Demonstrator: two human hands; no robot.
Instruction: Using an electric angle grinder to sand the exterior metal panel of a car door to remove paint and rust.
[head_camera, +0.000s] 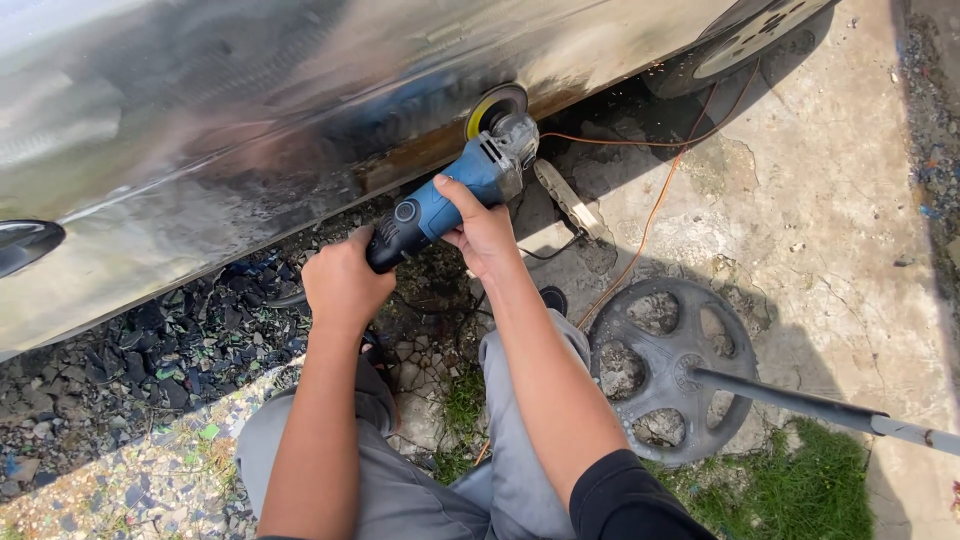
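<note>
Both hands gripped a blue angle grinder (440, 205) against the car's lower body panel (250, 130).
Left hand (343, 282) closed round the rear handle, right hand (482, 232) round the body; the disc (494, 106) was half hidden behind the guard.

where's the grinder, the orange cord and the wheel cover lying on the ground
angle grinder (440, 208), head view, on its blue body between the hands
orange cord (655, 205), head view, on its run across the concrete
wheel cover (672, 372), head view, on its centre hub
</note>
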